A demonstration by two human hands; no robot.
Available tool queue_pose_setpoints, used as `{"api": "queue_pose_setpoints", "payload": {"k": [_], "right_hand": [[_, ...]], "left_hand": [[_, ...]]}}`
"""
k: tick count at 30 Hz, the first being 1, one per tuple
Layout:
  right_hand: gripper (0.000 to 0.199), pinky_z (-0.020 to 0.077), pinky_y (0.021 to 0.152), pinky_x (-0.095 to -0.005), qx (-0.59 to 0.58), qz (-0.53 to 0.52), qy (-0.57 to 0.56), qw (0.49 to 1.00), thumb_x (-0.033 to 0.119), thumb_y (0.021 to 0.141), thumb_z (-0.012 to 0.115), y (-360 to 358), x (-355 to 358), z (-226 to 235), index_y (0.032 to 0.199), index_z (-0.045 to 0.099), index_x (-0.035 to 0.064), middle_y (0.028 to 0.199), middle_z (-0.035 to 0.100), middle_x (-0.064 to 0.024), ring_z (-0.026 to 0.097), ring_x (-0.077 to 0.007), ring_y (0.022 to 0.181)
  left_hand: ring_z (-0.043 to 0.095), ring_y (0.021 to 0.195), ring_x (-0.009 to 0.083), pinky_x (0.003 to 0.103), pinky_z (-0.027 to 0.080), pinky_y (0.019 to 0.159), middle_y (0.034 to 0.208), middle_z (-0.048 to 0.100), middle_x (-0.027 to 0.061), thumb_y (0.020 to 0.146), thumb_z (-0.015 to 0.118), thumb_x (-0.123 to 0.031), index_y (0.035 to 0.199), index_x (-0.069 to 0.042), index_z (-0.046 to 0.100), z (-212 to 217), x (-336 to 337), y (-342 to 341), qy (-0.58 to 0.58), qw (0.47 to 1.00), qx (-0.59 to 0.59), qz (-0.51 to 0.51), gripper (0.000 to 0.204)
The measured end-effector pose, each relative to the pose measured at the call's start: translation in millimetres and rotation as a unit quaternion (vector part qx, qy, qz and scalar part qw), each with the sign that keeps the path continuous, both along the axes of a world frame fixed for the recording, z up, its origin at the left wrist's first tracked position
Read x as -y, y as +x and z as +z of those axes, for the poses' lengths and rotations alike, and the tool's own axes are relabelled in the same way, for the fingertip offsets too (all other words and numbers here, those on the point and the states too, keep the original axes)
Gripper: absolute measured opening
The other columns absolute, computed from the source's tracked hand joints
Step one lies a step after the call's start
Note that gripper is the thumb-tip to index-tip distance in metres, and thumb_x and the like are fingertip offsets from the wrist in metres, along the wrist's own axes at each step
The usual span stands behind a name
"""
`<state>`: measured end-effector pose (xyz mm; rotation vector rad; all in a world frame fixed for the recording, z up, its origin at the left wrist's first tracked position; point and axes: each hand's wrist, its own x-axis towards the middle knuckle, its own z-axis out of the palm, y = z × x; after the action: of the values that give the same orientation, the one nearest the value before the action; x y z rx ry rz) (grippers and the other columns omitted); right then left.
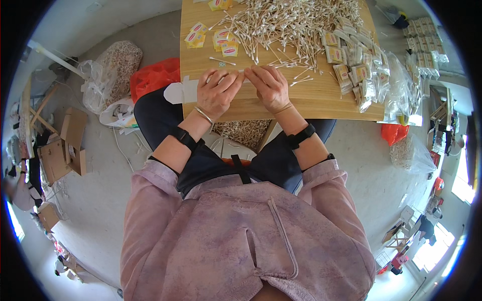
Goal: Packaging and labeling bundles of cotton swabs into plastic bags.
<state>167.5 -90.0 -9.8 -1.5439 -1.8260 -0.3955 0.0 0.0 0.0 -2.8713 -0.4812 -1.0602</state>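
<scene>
Side by side over the near part of the wooden table (321,103), my left hand (217,93) and my right hand (269,88) are both closed, with fingertips pinched and nearly meeting. Something thin and pale passes between them, mostly hidden by the fingers; I cannot make out what it is. A single cotton swab (222,61) lies just beyond my left hand. Several loose swabs (302,80) lie to the right of my right hand. Farther off is a big heap of cotton swabs (286,25). Small yellow and white cards (226,42) lie at the left.
Filled clear packets (359,72) are piled at the table's right, beside clear plastic bags (399,80). A red bag (155,78) and a stuffed clear sack (118,67) stand left of the table. A swab-filled container (242,131) sits below the table edge. Cardboard boxes (65,143) lie on the floor.
</scene>
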Motion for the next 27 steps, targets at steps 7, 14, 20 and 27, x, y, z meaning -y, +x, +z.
{"api": "queue_pose_setpoints", "payload": {"k": [7, 14, 20, 27], "right_hand": [[0.037, 0.0515, 0.072, -0.0335, 0.017, -0.010, 0.001, 1.000, 0.008, 0.064, 0.064, -2, 1, 5, 0.101, 0.068, 0.0067, 0.102, 0.063, -0.0044, 0.061, -0.0206, 0.087], [0.040, 0.0515, 0.072, -0.0350, 0.000, -0.022, 0.006, 1.000, -0.001, 0.062, 0.064, -4, 5, 4, 0.101, 0.069, 0.0079, 0.100, 0.064, -0.0038, 0.061, -0.0225, 0.089], [0.025, 0.0499, 0.075, -0.0337, -0.185, -0.004, -0.055, 0.981, 0.005, 0.072, 0.068, -2, 2, 2, 0.096, 0.070, 0.0100, 0.093, 0.064, -0.0046, 0.059, -0.0253, 0.088], [0.015, 0.0465, 0.074, -0.0280, -0.557, -0.042, -0.245, 0.793, 0.013, 0.080, 0.068, -3, -3, 5, 0.092, 0.068, 0.0034, 0.083, 0.064, -0.0050, 0.058, -0.0157, 0.082]], "left_hand": [[0.057, 0.087, 0.0084, 0.031, 0.037, 0.086, 0.098, 0.062, -0.0081, 0.076, 0.059, -0.015, 0.104, -0.016, 0.068, 0, 1, -1, 0.017, 1.000, -0.001, 0.017, 0.029], [0.057, 0.085, 0.0070, 0.032, 0.036, 0.085, 0.095, 0.062, -0.0095, 0.077, 0.058, -0.014, 0.101, -0.017, 0.068, -2, 7, 1, 0.015, 0.999, 0.009, 0.034, 0.026], [0.059, 0.085, 0.0198, 0.035, 0.042, 0.080, 0.094, 0.065, -0.0009, 0.077, 0.068, -0.013, 0.095, -0.012, 0.069, -7, -1, 7, -0.172, 0.983, 0.060, 0.001, 0.019], [0.055, 0.083, 0.0158, 0.028, 0.043, 0.071, 0.083, 0.060, 0.0034, 0.083, 0.068, -0.021, 0.095, -0.008, 0.065, -14, 1, 20, -0.498, 0.857, 0.132, 0.013, 0.018]]}}
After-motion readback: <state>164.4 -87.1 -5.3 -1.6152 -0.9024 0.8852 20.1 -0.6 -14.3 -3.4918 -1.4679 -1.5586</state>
